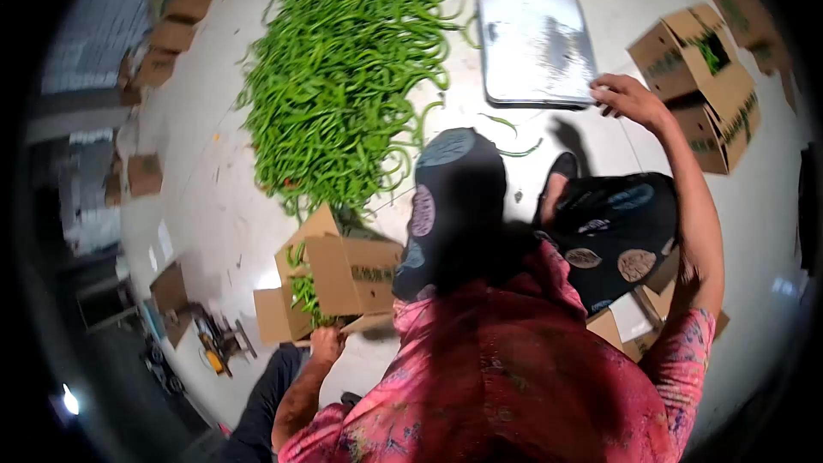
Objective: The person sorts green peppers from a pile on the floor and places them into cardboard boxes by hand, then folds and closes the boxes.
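My left hand (327, 345) is closed on the near flap of an open cardboard box (334, 274) at my left side. Green chili peppers (305, 294) show inside that box. Out to the right, my right hand (630, 100) is held with loosely bent, parted fingers and nothing in it. Its fingertips are at the near right corner of a weighing scale (538, 47) with a shiny metal platform; whether they touch it I cannot tell. No box stands on the platform.
A large heap of green chili peppers (343, 77) covers the floor ahead, with a few loose ones by the scale. Open cartons (699, 77) stand at right, one with peppers inside. More boxes (184, 4) line the left. A dark trouser leg (266, 399) is beside my left arm.
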The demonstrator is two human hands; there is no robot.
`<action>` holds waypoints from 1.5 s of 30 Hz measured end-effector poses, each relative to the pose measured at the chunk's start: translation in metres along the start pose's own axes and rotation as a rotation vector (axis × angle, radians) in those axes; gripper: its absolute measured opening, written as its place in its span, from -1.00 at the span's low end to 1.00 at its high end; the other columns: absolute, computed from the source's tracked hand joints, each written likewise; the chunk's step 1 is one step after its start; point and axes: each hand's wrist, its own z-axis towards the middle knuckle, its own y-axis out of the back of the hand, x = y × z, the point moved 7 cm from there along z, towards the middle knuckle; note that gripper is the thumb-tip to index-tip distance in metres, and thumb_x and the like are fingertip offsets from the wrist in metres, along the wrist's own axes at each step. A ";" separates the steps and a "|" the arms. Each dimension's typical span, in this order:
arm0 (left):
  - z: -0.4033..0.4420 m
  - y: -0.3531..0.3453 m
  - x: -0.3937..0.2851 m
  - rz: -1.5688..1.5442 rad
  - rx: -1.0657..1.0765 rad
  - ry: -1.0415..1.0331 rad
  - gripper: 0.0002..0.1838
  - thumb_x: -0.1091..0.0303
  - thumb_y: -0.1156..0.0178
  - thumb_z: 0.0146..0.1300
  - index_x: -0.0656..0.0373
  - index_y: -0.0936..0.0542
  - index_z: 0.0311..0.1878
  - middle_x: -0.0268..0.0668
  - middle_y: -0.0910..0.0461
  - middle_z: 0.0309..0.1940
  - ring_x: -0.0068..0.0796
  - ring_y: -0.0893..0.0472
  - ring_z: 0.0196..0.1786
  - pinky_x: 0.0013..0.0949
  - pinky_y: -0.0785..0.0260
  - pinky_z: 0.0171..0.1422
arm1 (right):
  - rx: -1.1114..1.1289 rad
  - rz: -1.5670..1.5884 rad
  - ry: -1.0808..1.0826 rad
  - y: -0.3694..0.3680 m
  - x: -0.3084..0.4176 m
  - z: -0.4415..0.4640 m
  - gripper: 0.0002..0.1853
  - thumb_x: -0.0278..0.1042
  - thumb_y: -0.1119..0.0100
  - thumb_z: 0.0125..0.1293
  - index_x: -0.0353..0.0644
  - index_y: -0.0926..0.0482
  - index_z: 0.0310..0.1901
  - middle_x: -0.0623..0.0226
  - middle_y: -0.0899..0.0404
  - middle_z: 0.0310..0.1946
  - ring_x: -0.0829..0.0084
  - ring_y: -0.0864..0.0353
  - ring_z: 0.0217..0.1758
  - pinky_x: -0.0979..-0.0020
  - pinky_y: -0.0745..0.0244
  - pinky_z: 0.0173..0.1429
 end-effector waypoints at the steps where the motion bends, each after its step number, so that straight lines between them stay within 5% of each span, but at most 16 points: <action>1: 0.007 -0.006 -0.010 0.036 0.034 0.074 -0.74 0.19 -0.30 0.10 0.07 -0.62 -0.18 -0.05 -0.58 -0.56 0.07 -0.59 -0.45 0.06 -0.40 -0.39 | -0.033 -0.026 -0.038 0.001 0.004 -0.006 -0.55 -0.04 -0.15 0.33 -0.25 -0.54 0.05 0.30 -0.63 -0.33 0.50 -0.63 -0.33 0.45 -0.51 -0.26; 4: 0.017 -0.061 -0.019 0.124 0.035 0.096 -0.83 0.16 -0.20 0.17 0.02 -0.65 -0.34 -0.11 -0.59 -0.61 0.00 -0.60 -0.52 0.04 -0.41 -0.43 | -0.001 -0.080 -0.079 0.003 -0.004 -0.012 -0.44 0.08 -0.13 0.32 -0.26 -0.52 0.13 0.25 -0.62 -0.23 0.48 -0.63 -0.25 0.44 -0.51 -0.17; 8: 0.010 -0.094 -0.044 0.101 0.080 0.014 -0.78 0.27 -0.16 0.07 0.04 -0.61 -0.64 -0.09 -0.59 -0.63 -0.02 -0.60 -0.53 0.04 -0.37 -0.47 | -0.038 -0.101 -0.021 0.013 -0.036 -0.011 -0.54 -0.06 -0.14 0.37 -0.29 -0.51 0.11 0.23 -0.63 -0.24 0.47 -0.66 -0.31 0.41 -0.54 -0.24; 10: -0.008 -0.098 -0.038 0.065 0.278 -0.085 -0.82 0.29 -0.12 0.16 0.03 -0.64 -0.50 -0.08 -0.60 -0.60 0.00 -0.61 -0.50 0.03 -0.41 -0.42 | 0.001 -0.317 -0.030 0.016 -0.045 -0.010 -0.55 -0.10 -0.16 0.36 -0.31 -0.53 0.09 0.14 -0.65 -0.25 0.45 -0.68 -0.32 0.39 -0.59 -0.27; 12: -0.014 -0.098 -0.028 0.020 0.391 -0.116 -0.84 0.29 -0.12 0.17 0.05 -0.63 -0.46 -0.08 -0.60 -0.58 -0.02 -0.62 -0.49 0.01 -0.42 -0.42 | -0.089 -0.196 -0.046 0.012 -0.049 -0.020 -0.56 -0.11 -0.17 0.35 -0.32 -0.55 0.07 0.05 -0.66 -0.21 0.38 -0.71 -0.33 0.36 -0.63 -0.20; 15: 0.010 -0.085 -0.027 0.006 0.472 -0.097 -0.85 0.30 -0.12 0.19 0.08 -0.62 -0.41 -0.08 -0.61 -0.56 -0.04 -0.62 -0.48 -0.02 -0.44 -0.41 | -0.075 -0.440 -0.093 0.020 -0.045 -0.015 -0.54 -0.05 -0.16 0.33 -0.24 -0.55 0.10 -0.01 -0.65 -0.14 0.19 -0.71 -0.21 0.17 -0.53 0.02; 20: 0.058 -0.055 -0.037 -0.026 0.528 -0.101 -0.86 0.31 -0.12 0.21 0.13 -0.61 -0.32 -0.09 -0.62 -0.52 -0.08 -0.63 -0.46 -0.06 -0.47 -0.40 | -0.406 -0.348 -0.041 0.050 -0.072 -0.076 -0.53 -0.02 -0.12 0.33 -0.23 -0.54 0.10 -0.03 -0.64 -0.08 0.12 -0.63 0.01 0.16 -0.47 0.13; 21: 0.067 -0.053 -0.036 -0.044 0.530 -0.096 -0.86 0.32 -0.12 0.22 0.14 -0.60 -0.30 -0.09 -0.62 -0.51 -0.09 -0.63 -0.46 -0.07 -0.47 -0.40 | -0.447 -0.321 -0.083 0.045 -0.098 -0.094 -0.51 0.00 -0.12 0.32 -0.23 -0.53 0.11 -0.02 -0.65 -0.10 0.11 -0.61 0.04 0.19 -0.48 0.11; 24: 0.095 -0.033 -0.045 -0.094 0.551 -0.099 -0.85 0.32 -0.12 0.23 0.17 -0.59 -0.25 -0.09 -0.63 -0.49 -0.11 -0.64 -0.44 -0.10 -0.49 -0.39 | -0.457 -0.077 -0.281 0.036 -0.195 -0.161 -0.50 0.00 -0.16 0.28 -0.26 -0.58 0.05 0.05 -0.66 -0.19 0.28 -0.69 -0.33 0.28 -0.56 -0.08; 27: 0.119 -0.014 -0.054 -0.137 0.600 -0.110 -0.83 0.33 -0.12 0.25 0.20 -0.58 -0.19 -0.09 -0.63 -0.46 -0.14 -0.64 -0.43 -0.13 -0.50 -0.38 | -0.616 -0.269 -0.519 0.006 -0.257 -0.237 -0.59 -0.12 -0.18 0.26 -0.26 -0.61 0.00 -0.01 -0.67 -0.17 0.08 -0.67 -0.09 0.21 -0.55 0.03; 29: 0.132 -0.003 -0.063 -0.180 0.641 -0.107 -0.81 0.34 -0.12 0.26 0.22 -0.58 -0.16 -0.09 -0.64 -0.45 -0.15 -0.65 -0.42 -0.14 -0.51 -0.37 | -0.822 -0.287 -0.431 -0.024 -0.259 -0.263 -0.66 -0.23 -0.17 0.25 -0.26 -0.60 -0.02 -0.03 -0.65 -0.13 -0.01 -0.64 -0.06 0.15 -0.54 0.08; 34: 0.162 0.028 -0.087 -0.331 0.792 -0.096 -0.77 0.35 -0.12 0.28 0.27 -0.56 -0.07 -0.09 -0.65 -0.41 -0.19 -0.66 -0.40 -0.19 -0.54 -0.36 | -1.030 -0.297 -0.150 -0.045 -0.123 -0.295 -0.71 -0.38 -0.18 0.25 -0.24 -0.56 -0.01 0.02 -0.49 0.11 0.00 -0.44 0.21 0.12 -0.36 0.30; 39: 0.181 0.087 -0.104 -0.569 1.020 -0.137 -0.71 0.36 -0.12 0.31 0.32 -0.55 0.02 -0.09 -0.66 -0.37 -0.23 -0.67 -0.38 -0.23 -0.57 -0.35 | -1.436 -0.458 -0.426 -0.024 -0.131 -0.360 -0.53 -0.32 -0.21 0.24 -0.22 -0.43 0.18 -0.06 -0.29 0.28 -0.03 -0.32 0.31 0.08 -0.26 0.36; 41: 0.194 0.143 -0.132 -0.656 0.911 -0.178 -0.69 0.37 -0.12 0.32 0.34 -0.54 0.06 -0.10 -0.67 -0.35 -0.25 -0.67 -0.37 -0.25 -0.58 -0.34 | -1.598 -0.290 -0.599 -0.038 -0.194 -0.392 -0.47 -0.27 -0.25 0.23 -0.29 -0.40 0.20 -0.12 -0.28 0.27 -0.01 -0.31 0.30 0.10 -0.24 0.37; 43: 0.216 0.232 -0.210 -0.747 0.454 -0.175 -0.78 0.30 -0.16 0.30 0.26 -0.52 -0.13 -0.18 -0.63 -0.40 -0.42 -0.60 -0.46 -0.46 -0.48 -0.45 | -1.674 -0.039 -0.848 -0.063 -0.261 -0.421 -0.40 -0.24 -0.30 0.21 -0.45 -0.35 0.18 -0.11 -0.43 0.13 0.06 -0.44 0.18 0.20 -0.34 0.28; 45: 0.249 0.267 -0.217 -0.854 0.176 -0.187 -0.59 0.15 -0.16 0.27 0.22 -0.51 0.08 -0.31 -0.60 -0.28 -0.49 -0.60 -0.24 -0.36 -0.48 -0.28 | -1.714 0.440 -0.731 -0.091 -0.344 -0.431 -0.55 -0.30 -0.35 0.18 -0.40 -0.47 0.02 0.13 -0.60 -0.15 0.25 -0.58 -0.10 0.31 -0.48 0.05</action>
